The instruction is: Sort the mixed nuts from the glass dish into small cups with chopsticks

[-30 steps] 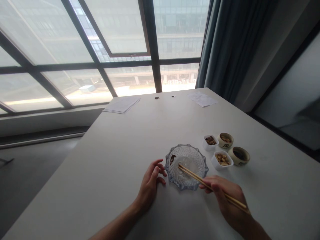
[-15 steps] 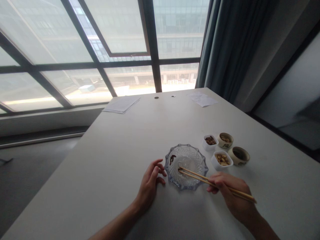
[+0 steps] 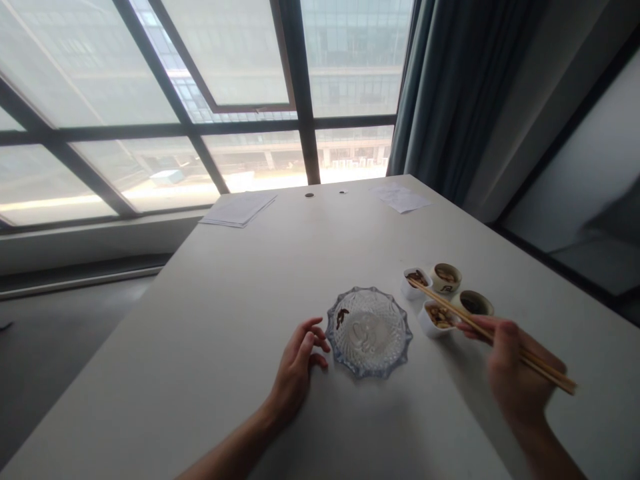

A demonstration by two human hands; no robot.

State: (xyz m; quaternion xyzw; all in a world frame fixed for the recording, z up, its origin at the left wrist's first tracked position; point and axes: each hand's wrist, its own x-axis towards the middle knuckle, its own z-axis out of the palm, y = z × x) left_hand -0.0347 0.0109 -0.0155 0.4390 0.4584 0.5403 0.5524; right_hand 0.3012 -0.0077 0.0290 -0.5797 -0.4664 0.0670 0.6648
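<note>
You had carried the chopsticks (image 3: 467, 320) from the dish (image 3: 380, 327) to the far tub (image 3: 408, 291), so the work seemed to have shifted there. Their tips were at its dark pieces (image 3: 417, 275), contact unclear; their long axis slanted from tips far left to butts near right. Your right hand (image 3: 523, 367) gripped them; your left hand (image 3: 299, 350), fingers loosely apart, rested empty by the dish's left rim.

textured glass bowl (image 3: 373, 328), smooth wooden chopsticks (image 3: 450, 306)
</note>
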